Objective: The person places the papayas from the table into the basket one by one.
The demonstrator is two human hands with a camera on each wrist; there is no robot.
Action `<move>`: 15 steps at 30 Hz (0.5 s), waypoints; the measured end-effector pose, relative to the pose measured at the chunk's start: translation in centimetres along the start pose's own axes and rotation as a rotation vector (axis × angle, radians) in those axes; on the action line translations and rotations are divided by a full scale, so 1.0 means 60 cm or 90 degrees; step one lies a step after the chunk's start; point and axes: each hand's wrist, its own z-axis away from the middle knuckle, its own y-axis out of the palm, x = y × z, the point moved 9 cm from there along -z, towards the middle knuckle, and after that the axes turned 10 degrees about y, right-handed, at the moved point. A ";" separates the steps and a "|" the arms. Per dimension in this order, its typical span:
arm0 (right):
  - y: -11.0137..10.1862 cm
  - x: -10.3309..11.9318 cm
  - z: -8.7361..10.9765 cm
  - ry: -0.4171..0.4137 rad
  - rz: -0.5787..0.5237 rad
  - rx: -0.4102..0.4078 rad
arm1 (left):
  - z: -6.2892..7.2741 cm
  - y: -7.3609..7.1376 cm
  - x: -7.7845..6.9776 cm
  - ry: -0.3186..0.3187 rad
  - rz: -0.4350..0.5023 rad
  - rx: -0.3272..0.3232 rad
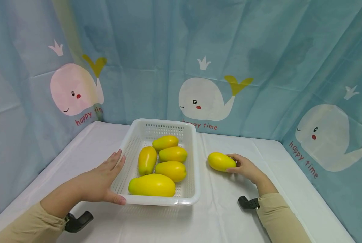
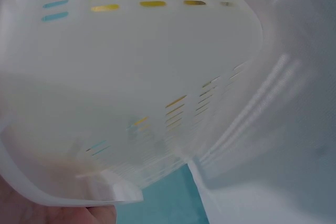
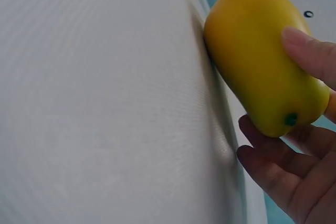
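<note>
My right hand [image 1: 244,168] grips a yellow papaya [image 1: 221,161] by its right end, on the white cloth right of the basket. In the right wrist view the thumb [image 3: 307,51] lies on one side of that papaya [image 3: 257,51] and fingers on the other; its green stem nub faces the hand. Spread and fairly straight, my left hand [image 1: 99,182] rests at the near left corner of the white plastic basket [image 1: 156,200]. Inside lie several more papayas, the largest papaya [image 1: 152,185] in front. Only some left fingers [image 2: 63,215] show below the basket rim [image 2: 68,201] in the left wrist view.
A white cloth [image 1: 226,216] covers the table. Blue curtains with whale prints [image 1: 202,98] enclose the back and both sides. Black wrist mounts [image 1: 79,221] jut out from both sleeves.
</note>
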 end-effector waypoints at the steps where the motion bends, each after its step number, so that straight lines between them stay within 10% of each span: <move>1: -0.002 0.000 0.000 0.001 -0.004 -0.003 | 0.000 0.000 0.000 0.000 0.001 0.000; 15: -0.019 0.012 0.003 -0.004 -0.081 -0.012 | -0.001 -0.003 -0.003 0.010 -0.006 -0.002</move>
